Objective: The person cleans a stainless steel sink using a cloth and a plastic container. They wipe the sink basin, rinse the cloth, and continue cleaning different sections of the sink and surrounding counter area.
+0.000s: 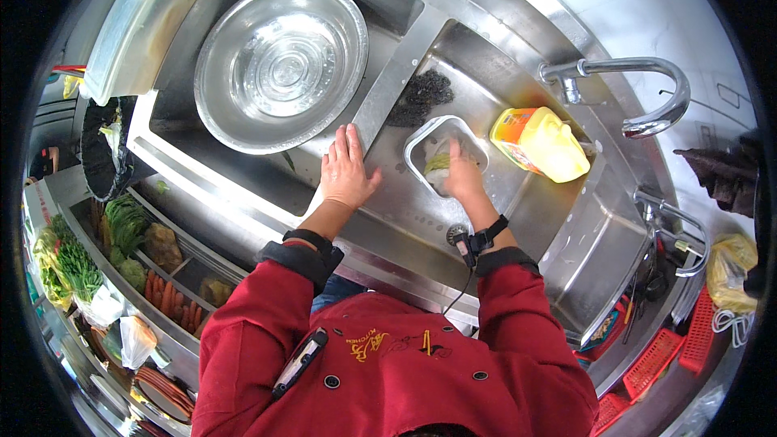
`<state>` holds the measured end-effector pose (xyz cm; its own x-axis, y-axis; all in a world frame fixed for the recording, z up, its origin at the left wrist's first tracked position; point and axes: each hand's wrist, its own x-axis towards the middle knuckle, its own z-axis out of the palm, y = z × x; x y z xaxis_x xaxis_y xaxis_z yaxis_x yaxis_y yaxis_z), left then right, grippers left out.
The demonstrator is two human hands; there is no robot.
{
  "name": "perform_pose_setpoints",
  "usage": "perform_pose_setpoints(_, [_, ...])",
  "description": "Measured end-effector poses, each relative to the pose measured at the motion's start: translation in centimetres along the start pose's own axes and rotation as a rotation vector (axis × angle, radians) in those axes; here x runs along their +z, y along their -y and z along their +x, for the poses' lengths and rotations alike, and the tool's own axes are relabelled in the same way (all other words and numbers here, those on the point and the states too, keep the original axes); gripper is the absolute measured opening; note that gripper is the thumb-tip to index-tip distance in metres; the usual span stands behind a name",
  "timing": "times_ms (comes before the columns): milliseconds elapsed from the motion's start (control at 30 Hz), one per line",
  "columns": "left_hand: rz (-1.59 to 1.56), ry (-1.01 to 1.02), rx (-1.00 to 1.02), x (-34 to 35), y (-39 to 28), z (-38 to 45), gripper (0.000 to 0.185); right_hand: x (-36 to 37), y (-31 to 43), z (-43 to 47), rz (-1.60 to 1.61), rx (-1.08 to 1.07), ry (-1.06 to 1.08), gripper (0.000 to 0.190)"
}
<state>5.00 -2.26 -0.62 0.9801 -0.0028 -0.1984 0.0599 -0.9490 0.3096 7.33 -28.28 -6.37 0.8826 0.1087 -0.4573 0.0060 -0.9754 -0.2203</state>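
My left hand (pixel 347 173) lies palm down on the steel divider (pixel 388 82) between two sink basins, fingers stretched out and nothing held. My right hand (pixel 464 175) reaches into a square white plastic container (pixel 414 155) in the right basin (pixel 388 194). Inside it, against the fingers, is a soft, pale greenish item (pixel 437 164); I cannot tell what it is or whether the hand grips it. Just right of the container a yellow plastic jug (pixel 546 142) with an orange label lies on its side. A dark, mesh-like clump (pixel 428 90) sits behind the container.
A large steel bowl (pixel 288 67) stands over the left basin. One chrome faucet (pixel 643 67) rises at the back right, another (pixel 680 224) farther right. Carrots (pixel 167 300) and greens fill drawer compartments at the left. Red plastic baskets (pixel 652 364) stand at the lower right.
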Motion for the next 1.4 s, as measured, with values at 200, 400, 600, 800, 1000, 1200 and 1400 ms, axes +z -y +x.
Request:
perform_pose_setpoints(200, [0.01,-0.011,0.01,0.1,0.1,0.1,0.104,2.7,0.5,0.5,-0.054,-0.29,0.124,0.038])
perform_pose_setpoints(400, [0.007,-0.017,0.003,0.3,0.2,0.3,0.102,5.7,-0.5,2.0,-0.178,-0.359,0.033,0.043])
perform_pose_setpoints(600, [-0.013,-0.011,0.006,0.3,0.1,0.3,0.101,7.5,-1.6,5.4,-0.187,-0.192,0.461,0.038])
perform_pose_setpoints(800, [-0.013,-0.022,0.011,0.2,0.1,0.2,0.101,8.1,-2.3,6.1,0.038,-0.183,0.135,0.022])
perform_pose_setpoints(1000, [0.009,-0.025,0.006,0.2,0.0,0.2,0.102,5.9,-3.5,4.1,0.481,0.012,-0.18,0.031])
perform_pose_setpoints(1200, [-0.01,-0.038,0.01,0.3,0.1,0.2,0.102,3.7,-2.0,-1.4,0.592,0.183,-0.377,0.034])
perform_pose_setpoints(1400, [-0.012,-0.038,-0.001,0.4,0.0,0.2,0.1,3.7,-0.1,-2.2,0.152,-0.118,-0.057,0.051])
